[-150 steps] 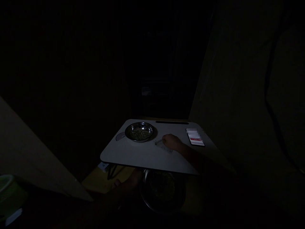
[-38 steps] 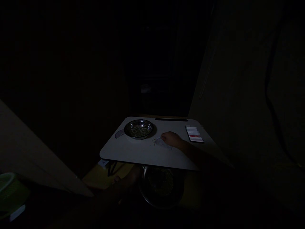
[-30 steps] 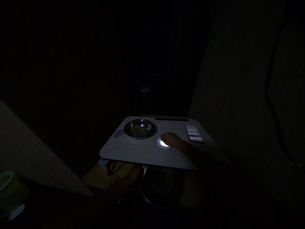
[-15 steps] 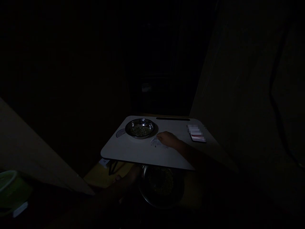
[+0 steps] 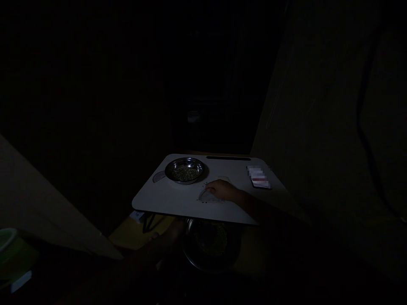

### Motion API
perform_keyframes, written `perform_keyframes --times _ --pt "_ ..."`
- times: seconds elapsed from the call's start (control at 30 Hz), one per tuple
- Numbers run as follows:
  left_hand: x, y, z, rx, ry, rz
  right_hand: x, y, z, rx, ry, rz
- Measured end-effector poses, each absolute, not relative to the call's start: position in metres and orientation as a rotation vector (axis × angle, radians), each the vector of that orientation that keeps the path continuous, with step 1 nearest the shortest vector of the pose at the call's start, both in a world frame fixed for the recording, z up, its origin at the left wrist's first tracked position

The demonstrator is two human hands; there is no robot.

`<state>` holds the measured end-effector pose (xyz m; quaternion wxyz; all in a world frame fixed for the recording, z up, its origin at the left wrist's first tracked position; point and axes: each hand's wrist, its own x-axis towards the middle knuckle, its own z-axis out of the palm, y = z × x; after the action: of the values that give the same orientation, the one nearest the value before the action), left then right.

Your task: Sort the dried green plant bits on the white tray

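The pale counter (image 5: 165, 199) serves as the work surface; beyond its near edge, lower down, a large metal bowl (image 5: 190, 256) with dim green contents can be made out. Beside that bowl a limb (image 5: 173, 235) is seen, too dark to be told as arm or leg, so the left hand's state cannot be told. On the counter's left, a shiny steel bowl (image 5: 184, 182) is part-filled with small greenish pieces (image 5: 186, 173). Right of it, the right hand (image 5: 222, 189) is held low, fingers curled nearly together; whether anything is pinched cannot be told. The step appears to be the handling of small specks (image 5: 204, 202), scattered around a grey patch (image 5: 206, 196) under the fingertips; a light, precise pinch seems called for. Sight is hindered by gloom and the hand itself. A phone (image 5: 261, 180) lies near the forearm, apart from the specks.
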<state>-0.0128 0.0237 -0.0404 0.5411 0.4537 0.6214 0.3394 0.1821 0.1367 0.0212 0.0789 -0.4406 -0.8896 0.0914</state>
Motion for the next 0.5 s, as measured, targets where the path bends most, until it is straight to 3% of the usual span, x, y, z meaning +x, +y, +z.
perform_keyframes --times 0.5 --pt "-0.006 0.023 -0.030 1.102 1.576 0.756 0.185 0.099 0.026 -1.090 -2.717 0.411"
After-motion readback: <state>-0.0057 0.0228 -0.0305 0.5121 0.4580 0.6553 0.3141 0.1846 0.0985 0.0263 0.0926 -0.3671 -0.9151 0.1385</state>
